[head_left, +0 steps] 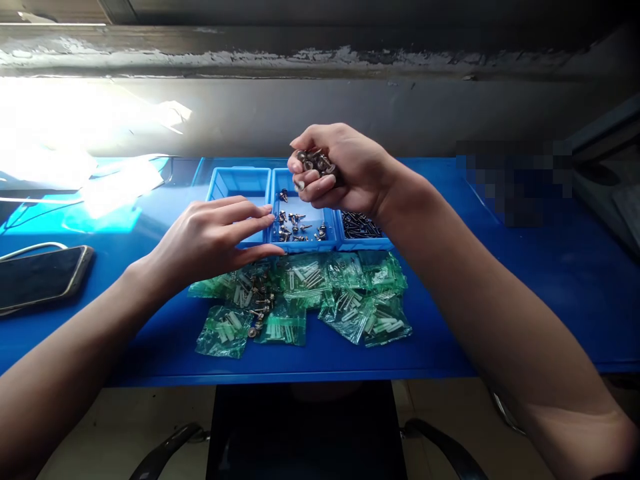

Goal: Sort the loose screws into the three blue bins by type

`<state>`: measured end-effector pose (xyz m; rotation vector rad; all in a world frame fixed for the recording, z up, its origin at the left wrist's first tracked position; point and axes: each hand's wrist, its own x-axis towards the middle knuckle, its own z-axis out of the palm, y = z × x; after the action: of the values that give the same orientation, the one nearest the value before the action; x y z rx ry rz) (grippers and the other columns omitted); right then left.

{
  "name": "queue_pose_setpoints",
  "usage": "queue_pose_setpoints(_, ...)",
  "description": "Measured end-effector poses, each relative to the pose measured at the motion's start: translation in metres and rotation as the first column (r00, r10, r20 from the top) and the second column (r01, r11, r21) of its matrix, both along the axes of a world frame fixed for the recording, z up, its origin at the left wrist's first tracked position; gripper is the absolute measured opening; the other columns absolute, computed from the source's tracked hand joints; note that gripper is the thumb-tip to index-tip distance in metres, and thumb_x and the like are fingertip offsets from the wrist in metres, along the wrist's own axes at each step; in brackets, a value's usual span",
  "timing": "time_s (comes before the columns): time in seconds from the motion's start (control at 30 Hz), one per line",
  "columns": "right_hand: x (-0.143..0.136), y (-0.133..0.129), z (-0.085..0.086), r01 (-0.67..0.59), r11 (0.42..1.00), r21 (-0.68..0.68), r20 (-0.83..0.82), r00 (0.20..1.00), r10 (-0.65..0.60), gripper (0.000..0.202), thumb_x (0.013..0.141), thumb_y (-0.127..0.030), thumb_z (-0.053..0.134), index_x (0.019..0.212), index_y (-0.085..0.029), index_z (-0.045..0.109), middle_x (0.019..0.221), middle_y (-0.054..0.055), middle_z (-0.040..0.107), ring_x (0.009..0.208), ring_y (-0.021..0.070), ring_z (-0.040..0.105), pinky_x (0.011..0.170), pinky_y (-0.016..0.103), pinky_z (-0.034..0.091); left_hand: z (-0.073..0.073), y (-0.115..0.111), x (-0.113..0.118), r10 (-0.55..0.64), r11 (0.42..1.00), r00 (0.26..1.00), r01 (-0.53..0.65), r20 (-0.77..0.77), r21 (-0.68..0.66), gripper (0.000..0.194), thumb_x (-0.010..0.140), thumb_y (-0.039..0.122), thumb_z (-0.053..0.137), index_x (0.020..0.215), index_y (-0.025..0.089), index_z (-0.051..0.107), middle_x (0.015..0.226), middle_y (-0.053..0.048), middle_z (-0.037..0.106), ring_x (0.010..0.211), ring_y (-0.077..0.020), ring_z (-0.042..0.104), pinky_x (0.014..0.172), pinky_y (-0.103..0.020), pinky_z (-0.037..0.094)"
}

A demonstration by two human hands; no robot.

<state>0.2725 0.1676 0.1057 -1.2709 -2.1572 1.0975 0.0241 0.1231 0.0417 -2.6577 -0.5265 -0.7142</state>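
Observation:
My right hand [333, 167] is closed around a handful of metal screws [316, 162], raised over the blue bins. Below it, the middle blue bin [305, 246] holds several loose screws. My left hand [225, 230] is empty, fingers apart, over the front of the left blue bin [240, 171]. Dark screws [360, 225] fill the right bin, partly hidden by my right wrist. In front of the bins lie several green-tinted clear bags [225, 331] with white plugs and screws inside. A few loose screws [260, 308] rest among the bags.
A phone [40, 277] lies at the left of the blue table [350, 367], with a white cable behind it. Bright light glares at the back left. A dark chair [305, 433] with armrests stands at the table's near edge. A wall rises behind the table.

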Motion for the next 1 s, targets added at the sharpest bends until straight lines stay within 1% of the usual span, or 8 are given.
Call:
queue_pose_setpoints(0.13,0.000,-0.012,0.016,-0.049,0.874,-0.483,-0.350,0.926,-0.142,0.047,0.115,-0.034,0.037,0.069,-0.025,0.042,0.065,-0.007,0.032,0.053,0.0104,0.014,0.044,0.027,0.015,-0.001,-0.001,0.000,0.018,1.000,1.000,-0.018,0.003,-0.020,0.040,0.103,0.051,0.077,0.120,0.014,0.075,0.115,-0.010,0.082,0.096,-0.0232,0.081,0.082,-0.036,0.071)
queue_pose_setpoints(0.2,-0.006,-0.029,0.024,0.055,0.946,-0.319,-0.340,0.925,-0.168,0.051,0.115,-0.032,0.043,0.065,-0.024,0.042,0.061,-0.007,0.031,0.051,0.0097,0.019,0.046,0.028,0.017,-0.001,-0.001,0.001,0.028,1.000,1.000,-0.028,0.009,-0.014,0.041,0.104,0.052,0.076,0.120,0.015,0.075,0.115,-0.010,0.082,0.097,-0.0227,0.081,0.083,-0.035,0.070)
queue_pose_setpoints(0.27,-0.012,-0.051,0.026,0.179,0.980,0.084,-0.260,0.953,-0.152,0.059,0.116,-0.029,0.046,0.058,-0.025,0.036,0.059,-0.006,0.027,0.051,0.0103,0.024,0.049,0.030,0.022,-0.001,-0.001,0.002,0.024,1.000,0.999,-0.024,0.023,-0.002,0.040,0.105,0.052,0.075,0.118,0.014,0.075,0.113,-0.010,0.082,0.097,-0.0233,0.081,0.081,-0.035,0.069)
queue_pose_setpoints(0.37,-0.015,-0.084,0.010,0.067,0.791,0.609,0.026,0.994,-0.104,0.057,0.113,-0.026,0.051,0.060,-0.024,0.030,0.060,-0.004,0.032,0.057,0.0124,0.026,0.057,0.034,0.027,-0.002,-0.001,0.003,-0.010,1.000,0.998,0.010,0.063,0.007,0.036,0.110,0.049,0.065,0.111,0.014,0.076,0.106,-0.010,0.081,0.092,-0.0223,0.080,0.072,-0.033,0.066)
queue_pose_setpoints(0.5,-0.009,-0.108,-0.037,-0.360,0.495,0.791,0.422,0.907,-0.015,0.049,0.114,-0.023,0.044,0.068,-0.022,0.058,0.058,-0.002,0.050,0.053,0.0141,0.036,0.050,0.034,0.021,-0.004,0.001,0.004,-0.009,1.000,0.999,0.009,0.047,0.005,0.040,0.113,0.048,0.061,0.112,0.011,0.076,0.108,-0.012,0.081,0.092,-0.0223,0.080,0.072,-0.033,0.066)
queue_pose_setpoints(0.6,-0.001,-0.110,-0.057,-0.436,0.351,0.829,0.472,0.881,-0.021,0.048,0.114,-0.020,0.047,0.069,-0.020,0.062,0.059,-0.001,0.057,0.052,0.0137,0.042,0.048,0.033,0.023,0.000,0.003,0.003,0.033,0.999,0.999,-0.033,0.004,0.017,0.044,0.111,0.055,0.063,0.112,0.013,0.076,0.110,-0.010,0.082,0.093,-0.0224,0.080,0.070,-0.033,0.064)
queue_pose_setpoints(0.8,0.039,-0.124,-0.032,0.005,0.554,0.832,0.079,0.989,-0.128,0.048,0.110,-0.019,0.058,0.066,-0.025,0.041,0.057,-0.007,0.039,0.051,0.0113,0.028,0.051,0.033,0.023,0.023,-0.046,0.021,-0.005,0.999,0.987,-0.001,0.160,0.041,0.030,0.105,0.047,0.076,0.117,0.019,0.075,0.110,-0.008,0.082,0.098,-0.0237,0.077,0.068,-0.035,0.064)
queue_pose_setpoints(1.0,0.080,-0.154,-0.044,0.330,0.737,0.590,-0.157,0.942,-0.297,0.055,0.110,-0.026,0.058,0.061,-0.024,0.032,0.054,-0.006,0.029,0.046,0.0105,0.026,0.051,0.036,0.023,0.003,-0.110,0.054,0.131,0.991,0.991,-0.132,0.030,0.020,0.028,0.097,0.011,0.075,0.125,0.007,0.076,0.123,-0.014,0.081,0.109,-0.0315,0.079,0.067,-0.041,0.068)
